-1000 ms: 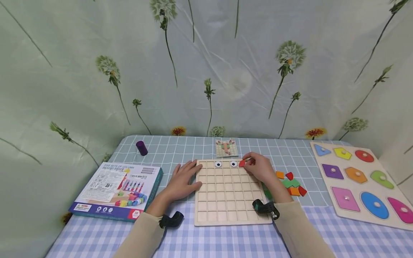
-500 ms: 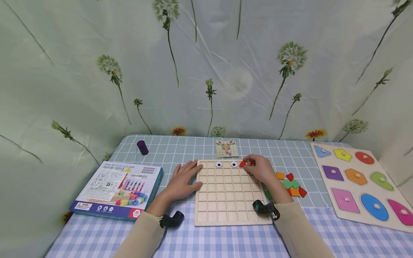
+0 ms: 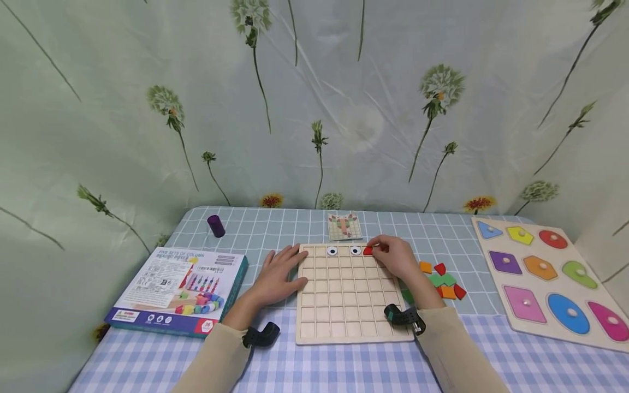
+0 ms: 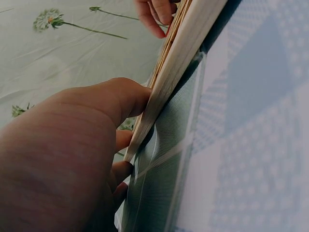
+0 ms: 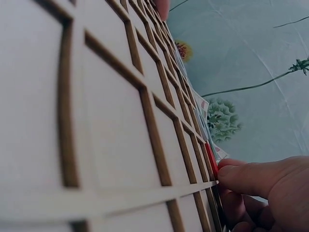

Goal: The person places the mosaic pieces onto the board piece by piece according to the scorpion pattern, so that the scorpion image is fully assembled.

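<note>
A wooden grid board (image 3: 338,299) lies in front of me, with two round eye pieces (image 3: 332,251) in its top row. My left hand (image 3: 277,279) rests at the board's left edge, its fingers spread and fairly straight; thumb and fingertips touch the rim in the left wrist view. At the top row, right of the eye pieces, sits a red curved-edge piece (image 3: 367,251). The thumb and fingertips of my right hand (image 3: 397,257) pinch it at its right side. In the right wrist view this red piece (image 5: 211,161) appears within a cell, partly hidden by the fingers.
Behind the board lies a pattern card (image 3: 345,226). Several loose red, orange and green pieces (image 3: 447,280) lie right of it, some partly behind my right forearm. A bead-set box (image 3: 179,289) and purple cylinder (image 3: 215,226) are left; a knobbed shape puzzle (image 3: 550,275) is right.
The red piece now looks flatter in its top-row cell, with my right hand's fingers still at it. My left hand has stayed at the board's edge.
</note>
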Tool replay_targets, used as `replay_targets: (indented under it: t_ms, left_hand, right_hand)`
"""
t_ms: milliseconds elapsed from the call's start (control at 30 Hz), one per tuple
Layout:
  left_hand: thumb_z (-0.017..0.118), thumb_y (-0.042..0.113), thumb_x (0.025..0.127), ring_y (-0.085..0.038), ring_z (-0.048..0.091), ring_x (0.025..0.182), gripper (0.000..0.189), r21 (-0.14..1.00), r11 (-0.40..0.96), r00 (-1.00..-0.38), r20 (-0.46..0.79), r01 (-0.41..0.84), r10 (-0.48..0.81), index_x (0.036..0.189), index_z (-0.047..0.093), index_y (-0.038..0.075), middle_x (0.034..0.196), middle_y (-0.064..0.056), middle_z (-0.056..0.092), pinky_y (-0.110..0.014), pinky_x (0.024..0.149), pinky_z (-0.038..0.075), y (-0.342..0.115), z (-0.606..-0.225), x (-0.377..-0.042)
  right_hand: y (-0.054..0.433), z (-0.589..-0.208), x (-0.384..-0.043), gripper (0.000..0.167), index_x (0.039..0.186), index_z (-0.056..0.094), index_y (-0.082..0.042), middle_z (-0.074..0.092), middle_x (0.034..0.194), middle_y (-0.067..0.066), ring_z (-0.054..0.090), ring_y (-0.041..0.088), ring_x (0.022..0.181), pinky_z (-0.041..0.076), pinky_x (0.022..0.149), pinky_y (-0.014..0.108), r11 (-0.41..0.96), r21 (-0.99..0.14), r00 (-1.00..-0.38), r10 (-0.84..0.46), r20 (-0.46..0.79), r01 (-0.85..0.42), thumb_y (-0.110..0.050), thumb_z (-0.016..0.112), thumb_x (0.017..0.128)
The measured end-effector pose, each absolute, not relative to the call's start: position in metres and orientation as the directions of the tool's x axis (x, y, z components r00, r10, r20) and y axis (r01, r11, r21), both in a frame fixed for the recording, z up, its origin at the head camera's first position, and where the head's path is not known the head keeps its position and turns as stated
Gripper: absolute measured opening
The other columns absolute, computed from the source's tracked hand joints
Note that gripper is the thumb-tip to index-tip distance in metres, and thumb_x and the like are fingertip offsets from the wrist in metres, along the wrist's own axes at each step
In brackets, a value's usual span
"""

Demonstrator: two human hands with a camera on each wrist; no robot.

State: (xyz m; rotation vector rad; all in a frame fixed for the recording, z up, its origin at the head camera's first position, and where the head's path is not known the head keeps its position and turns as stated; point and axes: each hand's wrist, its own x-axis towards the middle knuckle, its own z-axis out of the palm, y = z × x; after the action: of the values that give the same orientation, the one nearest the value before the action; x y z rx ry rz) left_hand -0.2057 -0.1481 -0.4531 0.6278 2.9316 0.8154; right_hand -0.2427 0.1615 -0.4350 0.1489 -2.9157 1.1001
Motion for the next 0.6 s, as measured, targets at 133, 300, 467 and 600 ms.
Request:
replay_targets:
  t_ms: [133, 300, 467, 600]
  left_hand:
    - [0.063, 0.035, 0.094, -0.034, 0.023, 0.154, 0.064, 0.499, 0.782, -0.917, 0.075, 0.374, 0.391, 0.152, 0.044, 0.014, 0.164, -0.012, 0.032, -0.064, 0.123, 0.006, -0.1466, -0.4541, -0.2060]
    - [0.063, 0.035, 0.094, -0.034, 0.022, 0.154, 0.064, 0.497, 0.782, -0.917, 0.078, 0.376, 0.392, 0.152, 0.044, 0.014, 0.164, -0.012, 0.031, -0.064, 0.123, 0.006, -0.1456, -0.4546, -0.2075]
    - [0.063, 0.036, 0.093, -0.033, 0.022, 0.154, 0.065, 0.500, 0.784, -0.920, 0.069, 0.367, 0.386, 0.152, 0.044, 0.015, 0.164, -0.011, 0.032, -0.063, 0.123, 0.006, -0.1476, -0.4566, -0.2069]
    - [0.063, 0.036, 0.094, -0.033, 0.022, 0.154, 0.064, 0.498, 0.785, -0.919, 0.070, 0.369, 0.387, 0.152, 0.044, 0.015, 0.164, -0.010, 0.031, -0.063, 0.123, 0.006, -0.1480, -0.4570, -0.2072]
  right_hand:
    - [0.1632, -0.4365, -0.2434, 0.020, 0.108, 0.072, -0.009, 0.069, 0.094, 0.011, 0.054, 0.021, 0.079, 0.043, 0.069, 0.029, 0.751, -0.652, -0.994, -0.084, 0.063, -0.105, -0.008, 0.059, 0.094]
    - [0.1652, -0.4357, -0.2441, 0.019, 0.108, 0.073, -0.009, 0.070, 0.099, 0.012, 0.058, 0.024, 0.084, 0.048, 0.074, 0.034, 0.752, -0.652, -0.995, -0.078, 0.061, -0.099, -0.009, 0.059, 0.095]
    - [0.1669, -0.4344, -0.2435, 0.016, 0.105, 0.074, -0.006, 0.072, 0.106, 0.015, 0.063, 0.029, 0.097, 0.053, 0.088, 0.047, 0.740, -0.666, -0.995, -0.093, 0.033, -0.092, -0.012, 0.061, 0.097]
    - [0.1707, -0.4293, -0.2418, 0.016, 0.105, 0.073, -0.005, 0.073, 0.104, 0.014, 0.064, 0.028, 0.096, 0.054, 0.087, 0.044, 0.736, -0.666, -0.990, -0.139, 0.025, -0.121, -0.013, 0.062, 0.097]
